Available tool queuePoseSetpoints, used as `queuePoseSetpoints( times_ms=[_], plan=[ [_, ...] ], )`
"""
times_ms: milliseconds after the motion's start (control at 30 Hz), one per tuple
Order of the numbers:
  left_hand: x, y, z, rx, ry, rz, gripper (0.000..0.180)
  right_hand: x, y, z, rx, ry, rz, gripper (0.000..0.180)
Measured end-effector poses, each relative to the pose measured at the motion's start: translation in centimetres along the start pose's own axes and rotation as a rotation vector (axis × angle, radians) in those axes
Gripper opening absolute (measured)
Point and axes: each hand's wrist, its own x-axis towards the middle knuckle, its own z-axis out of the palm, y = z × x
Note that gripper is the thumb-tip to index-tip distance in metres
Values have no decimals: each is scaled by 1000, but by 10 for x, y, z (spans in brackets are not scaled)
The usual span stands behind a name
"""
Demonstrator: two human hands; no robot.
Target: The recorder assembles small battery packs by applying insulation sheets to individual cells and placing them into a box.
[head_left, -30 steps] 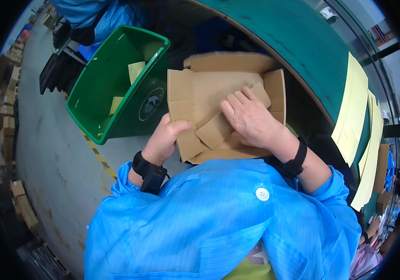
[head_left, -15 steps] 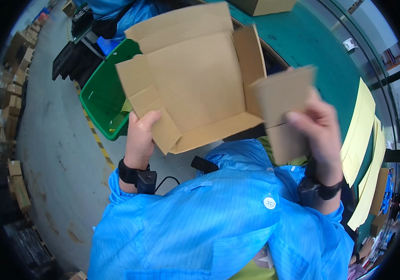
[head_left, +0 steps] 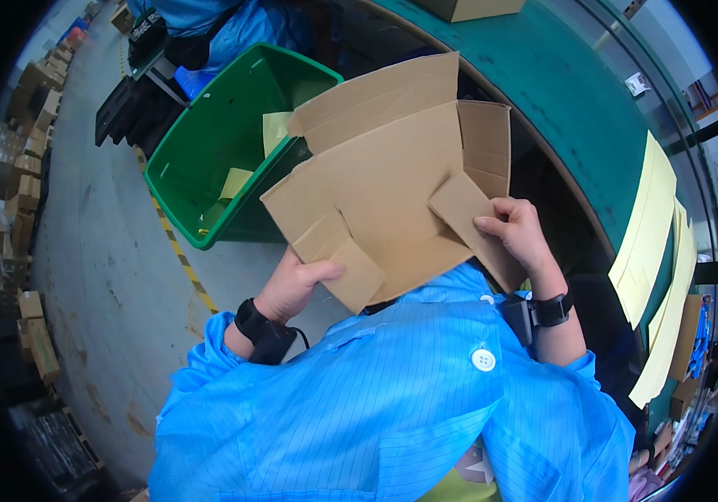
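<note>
My left hand (head_left: 286, 289) gripped an open box (head_left: 392, 171) by its side flap (head_left: 357, 274); my right hand (head_left: 520, 236) pinched a cardboard piece (head_left: 466, 209).

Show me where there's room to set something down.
Bare: the green table between the carton and the yellow sheets; the floor between the striped tape and the stacked boxes. Crowded: between the left hand and right hand, where the open box fills the space.

Room opens left of the left hand (head_left: 289, 286), while the green bin (head_left: 208, 146) and cardboard box (head_left: 392, 171) block ahead.
</note>
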Motion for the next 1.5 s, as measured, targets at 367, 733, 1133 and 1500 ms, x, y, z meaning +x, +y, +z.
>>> queuePoseSetpoints(
  times_ms=[367,733,1133,1500],
  plan=[
    [59,-57,-40,-316,-60,-70,49,-7,-8,-5,-209,43,196,16],
    [65,-3,88,1464,-493,597,25,6,-50,-39,-303,-98,281,24],
    [83,107,48,815,-1057,230,17,-76,-116,-83,-420,-414,-723,19],
    [23,84,81,1070,-621,540,28,-131,-81,-52,-36,-143,-478,16]
  ],
)
